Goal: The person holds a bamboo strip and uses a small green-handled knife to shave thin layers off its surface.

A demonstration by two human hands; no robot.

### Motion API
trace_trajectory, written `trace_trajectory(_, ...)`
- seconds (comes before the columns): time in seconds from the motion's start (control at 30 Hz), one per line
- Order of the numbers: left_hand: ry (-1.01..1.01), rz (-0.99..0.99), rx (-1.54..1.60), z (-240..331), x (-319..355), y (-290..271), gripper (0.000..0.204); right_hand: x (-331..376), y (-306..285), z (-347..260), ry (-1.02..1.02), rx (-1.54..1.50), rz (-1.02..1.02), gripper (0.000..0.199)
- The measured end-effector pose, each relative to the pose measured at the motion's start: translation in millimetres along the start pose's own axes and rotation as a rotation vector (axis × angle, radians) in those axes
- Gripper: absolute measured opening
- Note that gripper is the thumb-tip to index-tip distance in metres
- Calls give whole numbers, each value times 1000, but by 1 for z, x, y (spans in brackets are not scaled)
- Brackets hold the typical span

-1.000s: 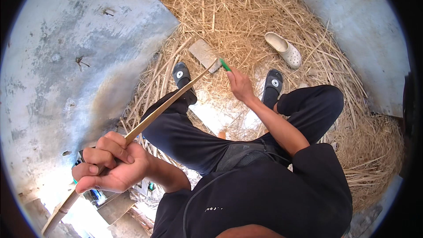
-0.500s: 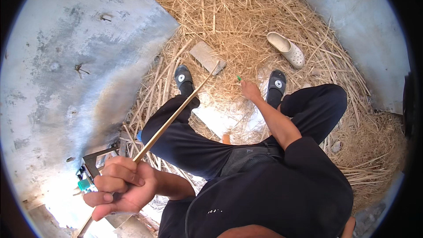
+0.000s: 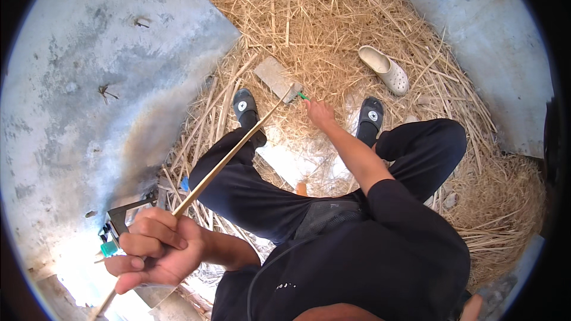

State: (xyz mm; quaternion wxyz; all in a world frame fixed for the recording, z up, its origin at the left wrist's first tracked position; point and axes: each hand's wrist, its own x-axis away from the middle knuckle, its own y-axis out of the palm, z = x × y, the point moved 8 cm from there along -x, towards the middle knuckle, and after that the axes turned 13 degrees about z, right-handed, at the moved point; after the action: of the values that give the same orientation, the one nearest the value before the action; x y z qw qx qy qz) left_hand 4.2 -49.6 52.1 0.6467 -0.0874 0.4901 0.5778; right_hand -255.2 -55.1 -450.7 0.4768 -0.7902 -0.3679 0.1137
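Curled fully round a pale strip, the left hand is well apart from the grey block, on its near left side. The strip slants up from that fist, its thin far tip over the block's near end; whether the two touch, I cannot tell. Left of the block's near end is one dark slipper. Just beyond that end, on the near right, the right hand has its fingers closed on a small green-handled tool, whose working end is too small to make out. Farther right of the block are the other slipper and a pale clog. As for progress, the strip is already narrow towards its tip and in one piece; loose straw-coloured fibres lie thick beyond the block. How much shaping is left, the view does not settle.
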Motion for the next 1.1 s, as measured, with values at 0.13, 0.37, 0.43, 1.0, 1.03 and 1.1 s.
trace_trajectory(0.13,6,2,8,1,2,-6,40,7,-8,-13,14,-83,-48,50)
trace_trajectory(0.37,9,32,-1,0,1,-9,39,20,6,-23,-300,46,-7,44)
trace_trajectory(0.43,23,57,-89,3,1,-9,39,19,24,-6,-278,116,154,46)
trace_trajectory(1.0,-1,61,-44,0,-1,-11,39,-4,-1,14,4,-611,392,38)
trace_trajectory(1.03,6,61,-53,1,0,-13,39,3,-7,-6,-48,-569,314,38)
trace_trajectory(1.1,6,42,-49,2,0,-11,39,16,-19,-39,-97,-411,72,39)
